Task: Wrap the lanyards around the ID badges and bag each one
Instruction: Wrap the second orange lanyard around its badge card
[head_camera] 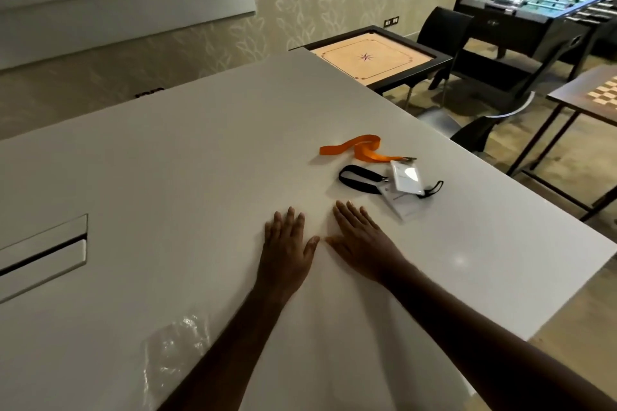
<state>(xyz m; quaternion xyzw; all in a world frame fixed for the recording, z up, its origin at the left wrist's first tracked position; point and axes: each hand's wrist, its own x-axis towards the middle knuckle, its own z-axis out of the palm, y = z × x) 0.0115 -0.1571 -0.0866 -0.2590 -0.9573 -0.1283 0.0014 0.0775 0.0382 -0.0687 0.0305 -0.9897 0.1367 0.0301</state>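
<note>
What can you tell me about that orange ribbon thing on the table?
It is an orange lanyard, a flat strap that looks like woven fabric. It lies loose and unwrapped on the white table, folded over itself in a loop. At its right end a small metal clip meets the top of a clear badge holder. It sits beyond a black lanyard. Neither hand touches it.
</note>
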